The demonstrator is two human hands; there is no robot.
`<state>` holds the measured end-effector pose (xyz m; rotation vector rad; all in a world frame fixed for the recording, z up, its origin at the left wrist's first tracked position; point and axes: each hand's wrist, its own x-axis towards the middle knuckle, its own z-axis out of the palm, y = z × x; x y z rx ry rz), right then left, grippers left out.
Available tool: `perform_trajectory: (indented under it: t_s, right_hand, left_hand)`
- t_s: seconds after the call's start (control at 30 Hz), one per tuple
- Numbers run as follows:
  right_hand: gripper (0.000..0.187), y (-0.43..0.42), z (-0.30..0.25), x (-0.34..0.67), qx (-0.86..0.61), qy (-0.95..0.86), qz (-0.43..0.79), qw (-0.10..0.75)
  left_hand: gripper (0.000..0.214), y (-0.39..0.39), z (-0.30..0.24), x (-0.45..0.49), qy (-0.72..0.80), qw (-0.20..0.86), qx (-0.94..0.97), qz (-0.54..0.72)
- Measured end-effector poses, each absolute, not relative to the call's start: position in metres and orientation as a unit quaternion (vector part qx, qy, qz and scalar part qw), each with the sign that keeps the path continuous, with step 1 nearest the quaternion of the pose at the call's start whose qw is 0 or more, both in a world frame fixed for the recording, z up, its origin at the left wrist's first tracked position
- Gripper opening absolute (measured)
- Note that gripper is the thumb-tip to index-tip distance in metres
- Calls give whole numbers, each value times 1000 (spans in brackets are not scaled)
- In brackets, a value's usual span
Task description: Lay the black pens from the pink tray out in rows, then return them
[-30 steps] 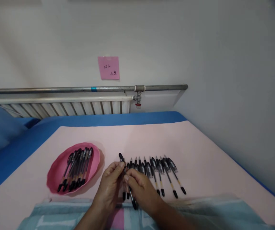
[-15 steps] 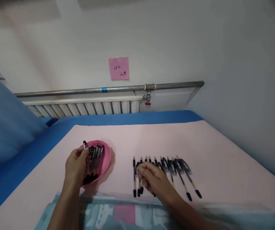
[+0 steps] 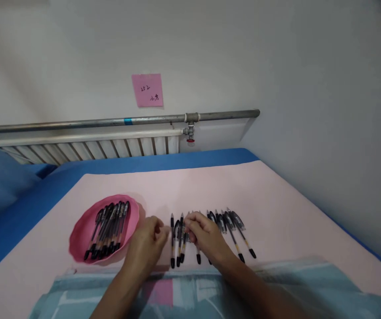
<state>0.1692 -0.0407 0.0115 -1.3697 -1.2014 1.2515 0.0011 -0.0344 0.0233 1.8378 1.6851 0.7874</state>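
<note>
My left hand (image 3: 148, 241) is just left of the leftmost uncapped black pen (image 3: 172, 241); its fingers are loosely curled, thumb apart, with nothing seen in them. Over the row of pens is my right hand (image 3: 206, 237), thumb and fingers pinched together; what they hold, if anything, I cannot make out. The row has several clear-barrelled pens with bare tips pointing away, and loose black caps (image 3: 237, 220) among them. Part of the row is hidden under the right hand. On the left, a pink scalloped plate (image 3: 77, 246) holds several capped pens (image 3: 110, 228).
A pale pink sheet (image 3: 276, 212) covers the blue-edged surface. Teal patterned cloth (image 3: 87, 292) lies along the near edge. Behind are a radiator (image 3: 124, 147), a metal pipe (image 3: 100, 122) and a pink note (image 3: 147, 90) on the wall. A blue curtain (image 3: 1, 190) hangs at left.
My left hand has let go of a capped pen in the plate and moved right to the pen row. My right hand stays pinched over the row. The view has shifted slightly right.
</note>
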Motion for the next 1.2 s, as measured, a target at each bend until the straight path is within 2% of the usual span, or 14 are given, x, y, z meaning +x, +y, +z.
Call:
perform_trajectory:
  t_s: [0.07, 0.2, 0.5, 0.6, 0.77, 0.93, 1.07, 1.2]
  right_hand:
    - [15, -41, 11, 169, -556, -491, 497, 449]
    - [18, -40, 9, 170, -569, -525, 452, 444]
    - [18, -39, 2, 172, -554, -635, 333, 422]
    - [18, -40, 5, 171, -554, -646, 326, 412]
    - [23, -44, 10, 164, -539, -620, 407, 400]
    - [28, -43, 11, 167, -564, -562, 409, 446]
    - [28, -40, 13, 174, -572, -499, 446, 474]
    - [28, -41, 18, 174, -566, -488, 460, 480]
  left_hand:
    - [6, -39, 16, 13, 611, 291, 691, 254]
    - [12, -40, 9, 17, 630, 315, 687, 179]
    - [4, -33, 3, 7, 658, 241, 701, 135]
    - [8, -31, 4, 4, 674, 251, 675, 168]
    - [6, -41, 12, 19, 592, 356, 656, 303]
    - [13, -48, 18, 33, 498, 429, 659, 366]
    - [13, -31, 9, 30, 506, 383, 657, 406]
    - [13, -16, -4, 29, 514, 334, 714, 339]
